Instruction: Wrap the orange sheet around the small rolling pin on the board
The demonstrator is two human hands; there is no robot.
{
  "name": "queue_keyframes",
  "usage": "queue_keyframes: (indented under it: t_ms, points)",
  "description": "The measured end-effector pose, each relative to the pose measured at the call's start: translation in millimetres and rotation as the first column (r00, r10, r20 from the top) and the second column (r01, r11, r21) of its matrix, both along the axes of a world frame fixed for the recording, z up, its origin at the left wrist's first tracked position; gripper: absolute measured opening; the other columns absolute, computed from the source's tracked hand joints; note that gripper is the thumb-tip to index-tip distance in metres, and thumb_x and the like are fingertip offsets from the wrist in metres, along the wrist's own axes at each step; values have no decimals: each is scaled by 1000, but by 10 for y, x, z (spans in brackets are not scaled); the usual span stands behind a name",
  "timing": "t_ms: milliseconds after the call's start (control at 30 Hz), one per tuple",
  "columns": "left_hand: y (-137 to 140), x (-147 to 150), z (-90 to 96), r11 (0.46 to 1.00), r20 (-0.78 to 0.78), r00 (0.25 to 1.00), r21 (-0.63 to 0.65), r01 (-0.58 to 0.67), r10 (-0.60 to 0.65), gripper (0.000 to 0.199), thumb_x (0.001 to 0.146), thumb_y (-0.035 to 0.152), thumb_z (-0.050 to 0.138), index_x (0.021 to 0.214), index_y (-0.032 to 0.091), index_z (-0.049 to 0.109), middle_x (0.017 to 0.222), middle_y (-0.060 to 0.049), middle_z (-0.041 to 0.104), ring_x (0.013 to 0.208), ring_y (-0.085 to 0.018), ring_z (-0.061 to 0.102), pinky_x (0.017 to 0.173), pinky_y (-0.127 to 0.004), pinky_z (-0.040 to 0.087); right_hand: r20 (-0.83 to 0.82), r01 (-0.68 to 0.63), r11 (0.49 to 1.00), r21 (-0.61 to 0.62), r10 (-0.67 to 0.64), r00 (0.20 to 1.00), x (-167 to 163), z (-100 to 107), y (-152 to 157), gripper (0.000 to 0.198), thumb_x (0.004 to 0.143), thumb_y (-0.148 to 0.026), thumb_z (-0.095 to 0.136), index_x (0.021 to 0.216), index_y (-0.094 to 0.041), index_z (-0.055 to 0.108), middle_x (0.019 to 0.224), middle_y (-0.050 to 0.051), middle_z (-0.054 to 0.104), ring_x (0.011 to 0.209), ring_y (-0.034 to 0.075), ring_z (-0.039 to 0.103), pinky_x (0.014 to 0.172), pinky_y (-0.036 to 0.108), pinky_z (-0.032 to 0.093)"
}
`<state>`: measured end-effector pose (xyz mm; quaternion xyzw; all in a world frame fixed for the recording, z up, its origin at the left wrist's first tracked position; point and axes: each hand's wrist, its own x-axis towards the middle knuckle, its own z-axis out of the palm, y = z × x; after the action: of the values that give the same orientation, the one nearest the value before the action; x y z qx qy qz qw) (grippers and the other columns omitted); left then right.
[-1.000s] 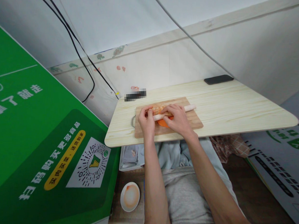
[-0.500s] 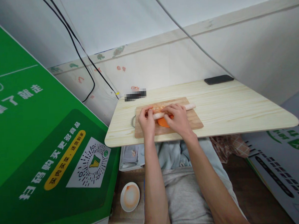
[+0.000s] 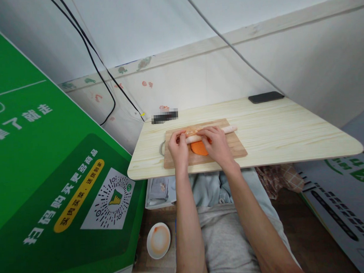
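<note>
A green panel (image 3: 76,129) is standing on the left, and a pale wooden table (image 3: 290,135) is stretching away to its right. On the table's left half a cutting board (image 3: 237,147) is lying flat; no clamp is showing, so a hard sideways push could be making it slide. A rolling pin (image 3: 193,139) is lying slantwise across the board, its right end farther away than its left. The right hand (image 3: 218,146) is bending over the pin, closed around it, while the left hand (image 3: 179,149) is holding the left end in a narrow grip. If one hand were pressing harder than the other, the pin could be skewing. A dark phone (image 3: 266,97) is resting at the far right edge, well apart. An orange sheet (image 3: 199,148) is lying on the board, just on the near side of the pin and partly behind the right hand; uneven or excess pressure could be thinning or tearing it, and stickiness could be lifting it. A mottled orange-and-pale patch (image 3: 192,133) is showing beyond the pin, too small to identify.
</note>
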<state>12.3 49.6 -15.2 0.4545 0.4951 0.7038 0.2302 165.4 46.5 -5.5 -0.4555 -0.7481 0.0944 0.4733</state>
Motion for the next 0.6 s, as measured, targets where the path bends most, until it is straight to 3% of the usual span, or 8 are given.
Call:
queue_keyframes:
  t_ms: [400, 600]
  points:
    - [16, -1, -53, 999, 40, 998, -5, 42, -42, 16, 93, 26, 64, 96, 21, 78, 94, -4, 79, 87, -19, 74, 84, -30, 59, 58, 93, 995, -45, -90, 994, -4, 117, -122, 24, 86, -12, 61, 94, -25, 79, 106, 9, 80, 112, 33, 66, 104, 51, 41]
    - [28, -9, -45, 1000, 15, 1000, 0, 11, -11, 15, 92, 25, 64, 94, 21, 78, 95, -5, 80, 90, -20, 74, 86, -31, 58, 38, 40, 999, -26, -39, 999, 8, 43, -44, 27, 93, -11, 60, 100, -26, 81, 111, 9, 82, 115, 34, 67, 106, 53, 45]
